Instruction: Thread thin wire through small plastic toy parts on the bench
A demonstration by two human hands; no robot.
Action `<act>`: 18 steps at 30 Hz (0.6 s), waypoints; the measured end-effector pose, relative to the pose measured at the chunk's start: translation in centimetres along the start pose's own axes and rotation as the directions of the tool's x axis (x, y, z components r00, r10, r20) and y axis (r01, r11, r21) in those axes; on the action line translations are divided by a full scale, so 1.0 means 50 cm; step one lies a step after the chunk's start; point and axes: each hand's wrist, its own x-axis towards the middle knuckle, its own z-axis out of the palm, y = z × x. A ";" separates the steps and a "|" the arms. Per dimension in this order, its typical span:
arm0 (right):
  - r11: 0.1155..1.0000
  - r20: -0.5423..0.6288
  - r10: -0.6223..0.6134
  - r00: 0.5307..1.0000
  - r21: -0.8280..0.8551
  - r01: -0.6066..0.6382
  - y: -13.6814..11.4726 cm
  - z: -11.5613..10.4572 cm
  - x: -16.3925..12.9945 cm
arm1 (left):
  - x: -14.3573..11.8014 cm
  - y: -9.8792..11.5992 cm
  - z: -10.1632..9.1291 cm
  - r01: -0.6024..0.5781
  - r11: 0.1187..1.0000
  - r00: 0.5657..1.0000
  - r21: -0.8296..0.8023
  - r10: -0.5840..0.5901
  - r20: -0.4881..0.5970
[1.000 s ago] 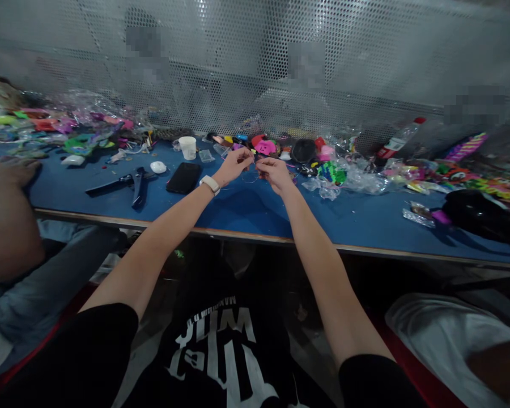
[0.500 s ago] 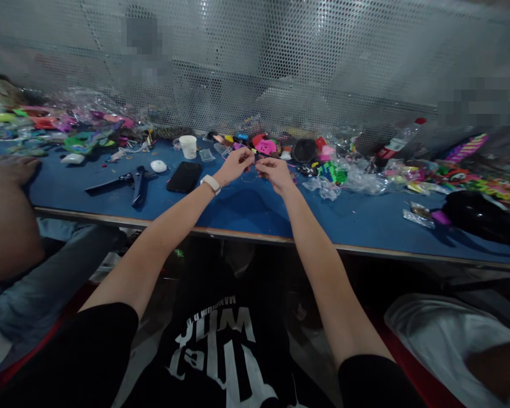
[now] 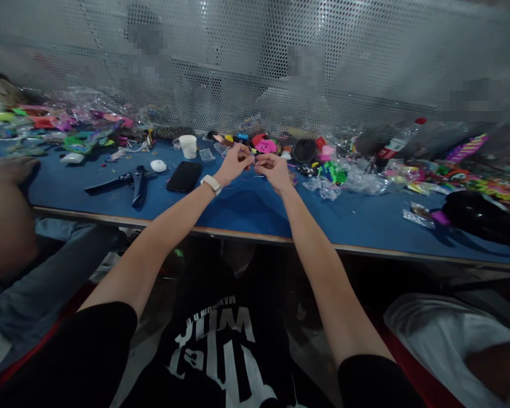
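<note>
Both arms are reaching straight out from the seated person, elbows nearly locked, forearms slanting in toward each other so the hands are meeting above the far middle of the blue table [image 3: 255,218]. The left hand [image 3: 233,164] is turning its palm inward, a white wristband [image 3: 211,184] sitting just behind it; its fingertips are pinching together on something tiny at the meeting point. The right hand [image 3: 274,168] is mirroring it, knuckles up, thumb and forefinger closing on the same small piece [image 3: 252,163], which is too small and blurred to tell apart; it is hanging between the two hands, just above the tabletop and just near of the heap of coloured trinkets [image 3: 266,145] lying along the far edge.

To the left of the left hand a black phone [image 3: 184,177] is lying flat on the table, with a small white cup [image 3: 188,146] standing farther back and a white oval bit [image 3: 158,166] beside it. Farther left still, black pliers [image 3: 130,183] are resting with their handles spread. To the right of the hands, crumpled clear plastic bags [image 3: 357,178] are spreading over the surface, and a bottle with a red cap [image 3: 397,140] is leaning by the perforated metal screen [image 3: 255,62]. At the near left, another person's arm [image 3: 4,209] is resting at the table's edge.
</note>
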 end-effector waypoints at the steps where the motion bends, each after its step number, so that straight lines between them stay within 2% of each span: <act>1: 1.000 -0.008 0.006 1.000 0.009 -0.006 -0.002 0.002 0.000 | 0.001 0.000 -0.001 -0.013 1.000 1.000 0.015 0.013 0.007; 9: 0.989 -0.146 0.147 0.978 0.029 -0.144 -0.038 0.005 -0.005 | -0.011 0.022 -0.015 -0.206 0.937 0.978 0.282 0.190 0.083; 18: 0.988 -0.069 0.150 0.986 0.041 -0.148 -0.049 0.014 -0.014 | -0.018 0.030 -0.013 -0.227 0.895 0.974 0.383 0.209 0.088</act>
